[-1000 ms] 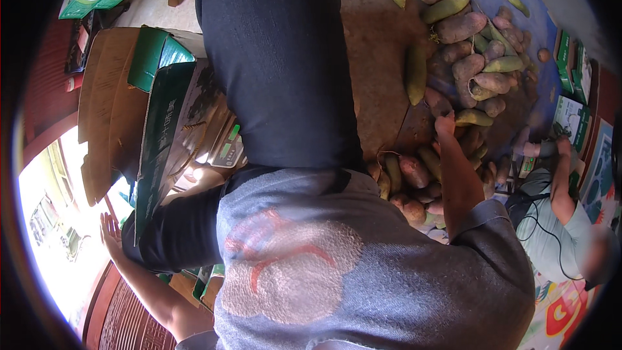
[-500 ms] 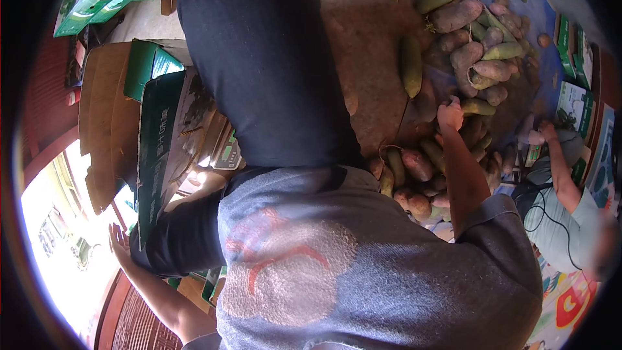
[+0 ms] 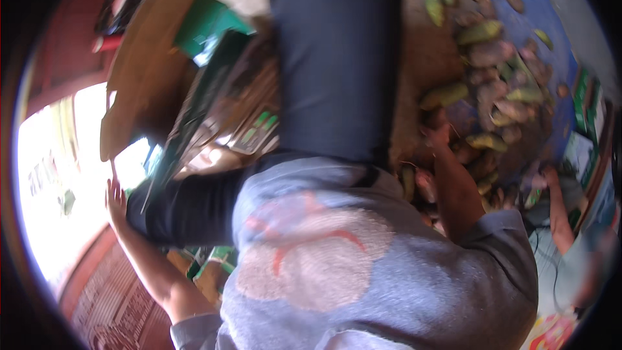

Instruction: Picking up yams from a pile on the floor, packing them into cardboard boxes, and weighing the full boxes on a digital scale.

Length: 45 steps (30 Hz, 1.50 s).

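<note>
My right hand (image 3: 438,133) is low over the floor at the near left edge of a vegetable pile. Its fingers are smeared by motion. A dark reddish root (image 3: 434,116) is right against it, and whether my fingers grip it is unclear. Just beyond lies a long green gourd (image 3: 444,95). Reddish sweet potatoes (image 3: 490,54) and more green gourds (image 3: 481,32) are heaped farther right. Far to the left, my left hand (image 3: 116,202) has its fingers stretched out beside my dark-trousered knee, holding nothing.
An opened cardboard box (image 3: 152,58) with green flaps stands left of my leg. A scale (image 3: 254,135) sits behind its flap. The pile lies partly on a blue sheet (image 3: 551,78). At right, another person's arm (image 3: 558,207) reaches in near green-and-white boxes (image 3: 586,100).
The view has shifted, so the scene sits lower and farther right. My right hand has moved left across the floor; the long gourd beside it now lies more crosswise. My left hand stays outstretched.
</note>
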{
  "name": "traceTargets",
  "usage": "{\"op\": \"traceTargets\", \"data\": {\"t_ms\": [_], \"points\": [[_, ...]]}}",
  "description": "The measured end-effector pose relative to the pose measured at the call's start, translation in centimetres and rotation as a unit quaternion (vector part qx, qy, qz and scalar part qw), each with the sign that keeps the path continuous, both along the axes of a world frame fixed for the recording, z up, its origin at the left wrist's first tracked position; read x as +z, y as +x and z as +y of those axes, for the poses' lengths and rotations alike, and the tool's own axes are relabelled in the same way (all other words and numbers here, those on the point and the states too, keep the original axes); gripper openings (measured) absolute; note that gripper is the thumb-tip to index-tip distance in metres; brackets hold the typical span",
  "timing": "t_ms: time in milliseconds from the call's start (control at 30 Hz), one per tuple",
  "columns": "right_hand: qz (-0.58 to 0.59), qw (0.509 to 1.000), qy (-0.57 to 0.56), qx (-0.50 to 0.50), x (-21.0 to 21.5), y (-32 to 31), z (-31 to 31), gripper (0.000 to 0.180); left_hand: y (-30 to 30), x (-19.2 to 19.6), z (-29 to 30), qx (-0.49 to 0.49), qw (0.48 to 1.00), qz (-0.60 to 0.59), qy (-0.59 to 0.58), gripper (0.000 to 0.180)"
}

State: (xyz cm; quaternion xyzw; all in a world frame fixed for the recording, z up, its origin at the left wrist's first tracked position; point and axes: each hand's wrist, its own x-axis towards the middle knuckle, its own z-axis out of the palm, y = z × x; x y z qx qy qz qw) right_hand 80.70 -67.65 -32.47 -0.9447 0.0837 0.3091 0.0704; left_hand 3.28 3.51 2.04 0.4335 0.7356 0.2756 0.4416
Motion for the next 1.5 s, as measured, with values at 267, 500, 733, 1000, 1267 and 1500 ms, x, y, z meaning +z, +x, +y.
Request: {"op": "traceTargets", "data": {"t_ms": [267,500,733,1000,1267,1500], "points": [[-0.031,0.998,0.004,0.046,1.0,-3.3,3.7,0.09,2.3,3.3,-4.6,-0.039,0.995,0.014,0.087,0.04],[0.135,0.991,0.003,0.011,6.5,-5.2,10.9,0.078,4.0,5.0,-5.2,-0.073,0.979,0.096,0.161,0.038],[0.185,0.975,-0.009,0.123,13.4,-6.6,15.4,0.059,10.5,9.7,-2.1,-0.163,0.948,0.093,0.256,0.042],[-0.173,0.955,0.182,0.159,26.3,3.9,22.4,0.084,16.9,12.5,2.5,-0.274,0.912,0.02,0.305,0.042],[-0.235,0.756,0.375,0.482,52.9,-5.4,45.0,0.073,21.4,10.5,2.3,-0.414,0.867,0.057,0.272,0.044],[-0.097,0.429,0.227,0.869,52.7,-24.9,61.2,0.063,18.8,9.5,1.2,-0.446,0.853,0.081,0.258,0.042]]}}
